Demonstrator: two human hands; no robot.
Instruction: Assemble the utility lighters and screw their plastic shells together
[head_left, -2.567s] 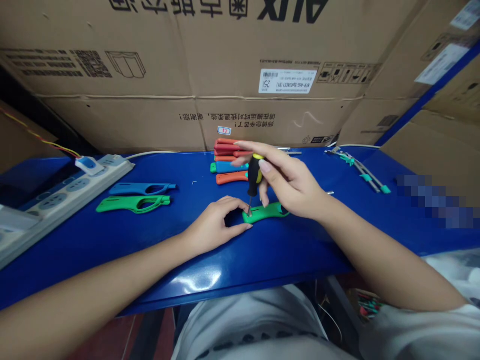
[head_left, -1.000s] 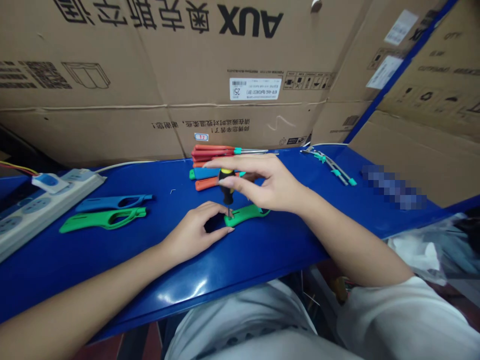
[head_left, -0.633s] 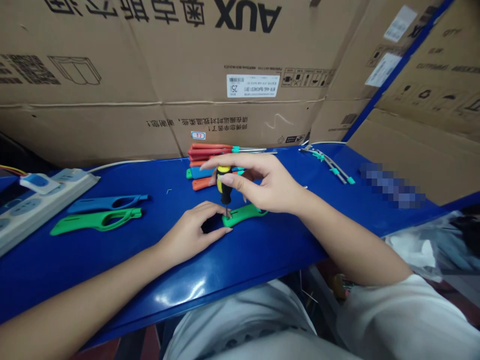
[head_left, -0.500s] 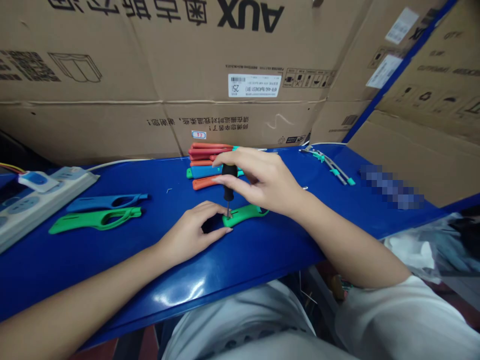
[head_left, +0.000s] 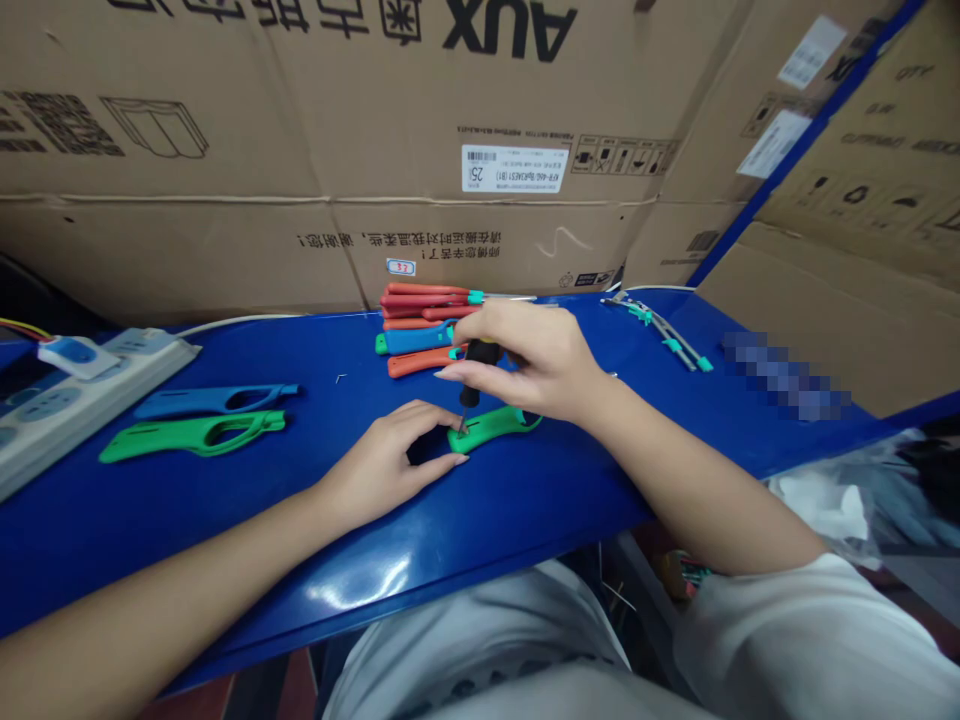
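My right hand (head_left: 536,360) grips a black-handled screwdriver (head_left: 470,388) between thumb and fingers, above the table. The screwdriver leans to the right, its thin shaft meeting the left end of a green lighter casing (head_left: 495,426). That casing lies flat on the blue table, with part of its right end behind my right hand. My left hand (head_left: 382,465) rests on the table and pinches the casing's left end between thumb and fingertips. Just behind, several orange, red and blue lighters (head_left: 424,301) lie in a stack, some with metal rods showing.
To the left are a blue casing (head_left: 199,402), another green casing (head_left: 161,438) and a white power strip (head_left: 94,395). Metal rods with teal fittings (head_left: 664,335) lie at the back right. Cardboard (head_left: 360,240) walls the blue table's (head_left: 247,540) rear.
The screwdriver's handle has tilted to the right, and my right hand has turned slightly with it. My left hand and the green casing keep their places; the view has shifted a little.
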